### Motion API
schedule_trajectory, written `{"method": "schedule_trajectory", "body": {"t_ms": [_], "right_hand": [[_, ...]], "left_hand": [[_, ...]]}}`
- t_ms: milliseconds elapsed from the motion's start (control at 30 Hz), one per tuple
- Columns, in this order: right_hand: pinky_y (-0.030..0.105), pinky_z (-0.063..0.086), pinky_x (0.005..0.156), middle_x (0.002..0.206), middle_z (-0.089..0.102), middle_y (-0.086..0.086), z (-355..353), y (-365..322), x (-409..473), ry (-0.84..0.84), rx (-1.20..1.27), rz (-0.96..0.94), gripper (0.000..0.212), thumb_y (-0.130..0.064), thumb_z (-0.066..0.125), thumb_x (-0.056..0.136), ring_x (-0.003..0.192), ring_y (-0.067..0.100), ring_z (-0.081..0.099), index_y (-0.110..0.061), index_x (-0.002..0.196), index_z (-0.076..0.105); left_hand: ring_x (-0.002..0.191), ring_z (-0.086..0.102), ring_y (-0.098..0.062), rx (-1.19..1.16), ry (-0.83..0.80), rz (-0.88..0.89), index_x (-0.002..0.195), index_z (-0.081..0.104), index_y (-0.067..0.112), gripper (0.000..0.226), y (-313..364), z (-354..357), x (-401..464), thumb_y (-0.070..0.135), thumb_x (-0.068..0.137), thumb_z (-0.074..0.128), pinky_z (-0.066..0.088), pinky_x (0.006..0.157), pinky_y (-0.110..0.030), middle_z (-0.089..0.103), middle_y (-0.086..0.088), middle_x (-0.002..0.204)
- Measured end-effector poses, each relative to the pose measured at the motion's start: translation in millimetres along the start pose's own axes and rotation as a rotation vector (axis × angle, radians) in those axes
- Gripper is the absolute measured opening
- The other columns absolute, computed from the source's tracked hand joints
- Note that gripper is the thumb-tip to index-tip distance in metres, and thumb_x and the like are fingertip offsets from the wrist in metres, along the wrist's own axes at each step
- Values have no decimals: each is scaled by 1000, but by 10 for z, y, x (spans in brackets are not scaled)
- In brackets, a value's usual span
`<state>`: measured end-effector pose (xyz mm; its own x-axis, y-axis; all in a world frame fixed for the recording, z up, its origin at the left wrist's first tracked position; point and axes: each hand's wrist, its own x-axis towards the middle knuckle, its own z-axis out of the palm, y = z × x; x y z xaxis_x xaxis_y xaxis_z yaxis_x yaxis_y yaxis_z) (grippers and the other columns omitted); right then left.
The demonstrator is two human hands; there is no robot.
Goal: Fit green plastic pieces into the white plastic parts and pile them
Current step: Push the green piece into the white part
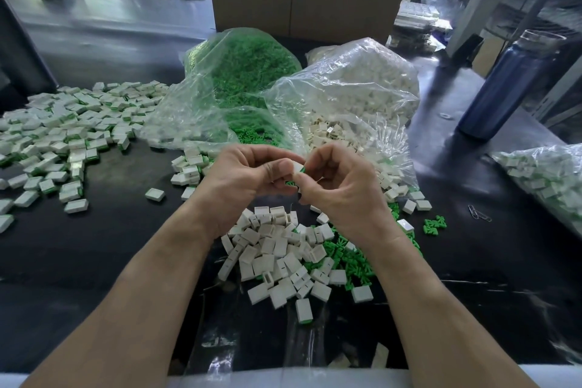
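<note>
My left hand (pixel 248 172) and my right hand (pixel 338 181) meet above the black table, fingers curled. Between their fingertips sits a small white plastic part (pixel 298 166) with a green piece (pixel 302 170) showing at its lower edge; both hands pinch it. Just below my wrists lies a heap of loose white parts (pixel 277 249) mixed with loose green pieces (pixel 352 261). A wide pile of fitted white-and-green parts (pixel 72 132) spreads over the table's left side.
A clear bag of green pieces (pixel 248 72) and a clear bag of white parts (pixel 362 88) lie open behind my hands. Another bag of fitted parts (pixel 548 179) sits at right. A blue bottle (pixel 507 82) stands right rear, a cardboard box (pixel 305 0) behind.
</note>
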<state>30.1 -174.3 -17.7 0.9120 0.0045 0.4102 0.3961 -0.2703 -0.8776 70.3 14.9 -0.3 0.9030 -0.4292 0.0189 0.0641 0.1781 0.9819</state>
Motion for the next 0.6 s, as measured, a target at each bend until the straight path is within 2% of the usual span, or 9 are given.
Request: {"method": "schedule_trajectory", "body": {"t_ms": [133, 200, 267, 367, 433, 500, 600], "right_hand": [[45, 65, 71, 89, 72, 4, 8, -5, 7, -7, 43, 20, 14, -25, 79, 89, 78, 31, 74, -25, 95, 66], [42, 65, 73, 91, 72, 1, 19, -9, 10, 5, 82, 27, 18, -20, 82, 88, 79, 30, 74, -27, 96, 67], [44, 65, 75, 92, 72, -1, 37, -5, 14, 9, 101, 30, 24, -13, 85, 88, 81, 29, 74, -25, 99, 67], [54, 64, 75, 91, 70, -2, 46, 2, 11, 23, 95, 35, 24, -10, 85, 88, 83, 29, 72, -23, 97, 67], [55, 64, 73, 90, 70, 1, 34, 1, 9, 32, 85, 24, 22, -10, 84, 89, 81, 29, 72, -22, 96, 67], [57, 64, 72, 89, 70, 6, 25, -9, 3, 23, 88, 24, 22, -13, 85, 89, 80, 34, 73, -22, 95, 66], [62, 61, 75, 90, 69, 10, 23, -20, 2, -12, 97, 32, 23, -19, 84, 86, 82, 41, 72, -24, 94, 64]], "left_hand": [[89, 75, -34, -2, 35, 8, 93, 83, 11, 16, -4, 22, -1, 16, 80, 76, 66, 81, -40, 74, -28, 97], [89, 75, -32, -14, 50, 14, 93, 83, 11, 15, 2, 32, 7, 16, 81, 75, 66, 80, -38, 75, -26, 95], [87, 74, -31, -27, 60, 17, 93, 82, 9, 15, 7, 30, 13, 17, 81, 76, 65, 78, -35, 74, -23, 92], [89, 71, -35, -9, 67, 12, 93, 82, 9, 18, -7, 32, 20, 19, 79, 77, 65, 84, -46, 72, -26, 92], [93, 69, -40, 5, 70, 12, 95, 81, 6, 20, -9, 41, 17, 19, 79, 77, 62, 89, -54, 71, -33, 97], [90, 70, -38, -2, 65, 12, 96, 80, 4, 21, -3, 43, 15, 17, 80, 75, 64, 86, -51, 71, -32, 94], [82, 75, -30, -10, 33, 11, 96, 79, 2, 20, 7, 34, 3, 15, 82, 74, 66, 76, -38, 74, -20, 85]]}}
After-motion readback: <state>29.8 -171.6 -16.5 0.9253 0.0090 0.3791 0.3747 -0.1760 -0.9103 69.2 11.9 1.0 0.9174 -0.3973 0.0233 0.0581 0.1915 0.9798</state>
